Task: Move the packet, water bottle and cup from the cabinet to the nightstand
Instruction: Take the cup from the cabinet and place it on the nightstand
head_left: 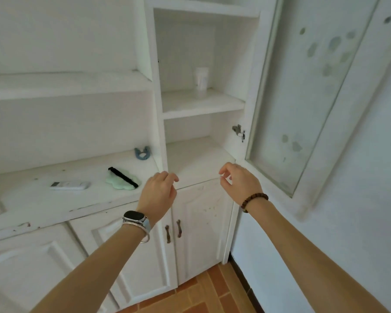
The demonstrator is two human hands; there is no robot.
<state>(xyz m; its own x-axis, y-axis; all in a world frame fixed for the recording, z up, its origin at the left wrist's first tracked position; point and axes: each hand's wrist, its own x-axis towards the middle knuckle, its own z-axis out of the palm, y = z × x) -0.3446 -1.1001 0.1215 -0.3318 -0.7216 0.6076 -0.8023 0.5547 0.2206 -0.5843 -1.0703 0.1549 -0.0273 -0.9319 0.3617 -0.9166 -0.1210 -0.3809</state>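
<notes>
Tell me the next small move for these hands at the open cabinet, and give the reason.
Probably raise the right hand toward the white paper cup standing upright on the upper shelf of the open white cabinet. Both hands are empty, the left hand hovering level with the right below that shelf, and the cup is the only task item in sight; no packet or bottle shows.
</notes>
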